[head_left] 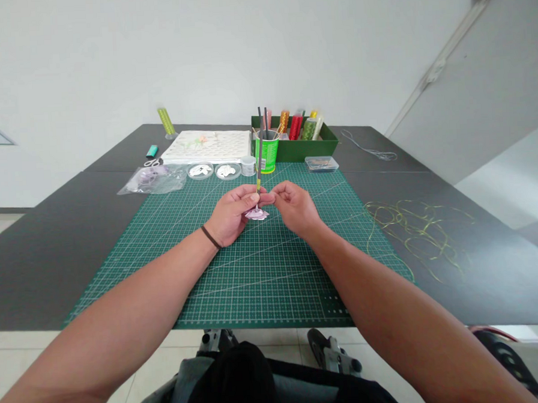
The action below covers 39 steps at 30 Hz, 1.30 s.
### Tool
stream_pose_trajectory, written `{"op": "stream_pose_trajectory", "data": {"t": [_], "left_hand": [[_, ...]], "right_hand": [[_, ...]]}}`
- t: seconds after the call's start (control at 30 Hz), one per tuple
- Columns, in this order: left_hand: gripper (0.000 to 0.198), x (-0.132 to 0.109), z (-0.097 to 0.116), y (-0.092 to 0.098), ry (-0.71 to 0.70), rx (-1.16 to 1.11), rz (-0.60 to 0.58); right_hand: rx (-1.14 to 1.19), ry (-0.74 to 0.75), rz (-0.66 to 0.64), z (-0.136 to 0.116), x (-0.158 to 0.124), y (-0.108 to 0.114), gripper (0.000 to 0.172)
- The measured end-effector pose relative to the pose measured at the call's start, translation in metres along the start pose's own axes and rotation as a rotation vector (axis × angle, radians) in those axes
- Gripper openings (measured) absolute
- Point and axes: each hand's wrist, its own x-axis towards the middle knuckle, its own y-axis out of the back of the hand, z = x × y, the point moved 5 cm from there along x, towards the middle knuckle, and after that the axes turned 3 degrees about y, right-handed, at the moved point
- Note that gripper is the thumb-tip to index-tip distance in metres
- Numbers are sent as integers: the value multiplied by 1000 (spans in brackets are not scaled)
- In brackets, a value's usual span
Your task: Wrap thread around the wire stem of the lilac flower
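Tabletop: a dark grey tabletop (42, 267) spans the frame, with a green gridded cutting mat (273, 279) on its middle.

Upper middle: one green box (320, 146) holds about four thread spools (296, 127); one green can (266, 156) holds thin rods.

Upper left: one white board (205, 146), one clear bag (153, 180), one pair of scissors (153, 163), two round dishes (199, 170) of white petals.

Right: one loose tangle of yellow-green wire (415, 233).

Flower: one pale lilac paper flower (256, 214) on a thin green-wrapped stem (259, 172), upright, head down, just over the mat's upper middle.

Left hand (231, 215): fingers curled, pinching the stem.

Right hand (294, 209): fingers bunched beside the stem; cannot tell whether it pinches anything.
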Motion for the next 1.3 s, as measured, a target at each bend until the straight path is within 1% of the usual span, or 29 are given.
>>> {"op": "stream_pose_trajectory", "data": {"t": [0.1,0.2,0.23,0.33,0.4,0.47,0.5,0.57,0.63,0.7,0.73,0.8,0.9,0.97,1.17,1.3], "left_hand": [[34,0,0,0,10,18,5],[33,0,1,1,17,26,14],[33,0,1,1,21,26,20],[32,0,0,2,40,28,25],[33,-1,-2,1,62,41,5],[34,-2,-3,-2,89,56,-30],[34,-2,-3,-3,99,58,-46],[36,-3,-3,-5,106,56,-76],[36,-3,-2,-6,110,62,-104],[35,-3,-1,-7,115,72,-124],[35,-3,-1,-7,114,73,-124],[34,-3,0,-6,110,66,-106],[34,-2,0,-3,102,53,-66],[34,-2,0,-2,85,55,-48],[35,0,2,1,16,107,-5],[35,2,2,5,-61,200,48]], "right_hand": [[14,-8,-11,4,0,0,13],[-15,-10,21,12,4,3,11],[-8,2,47,14,5,5,15],[-23,85,174,14,8,15,37],[-48,156,228,8,8,19,41],[17,215,185,1,5,15,40],[76,215,132,-1,3,11,41],[218,128,-3,-1,0,0,49],[262,1,-118,3,-3,-10,57],[275,-103,-180,6,-6,-15,60],[282,-132,-185,7,-6,-15,60],[296,-149,-154,7,-5,-12,58],[258,-116,-82,5,-2,-5,47],[237,-108,-59,5,-1,-3,41],[309,-93,-94,-1,0,-7,28],[291,-90,-74,-8,0,-6,18]]}}
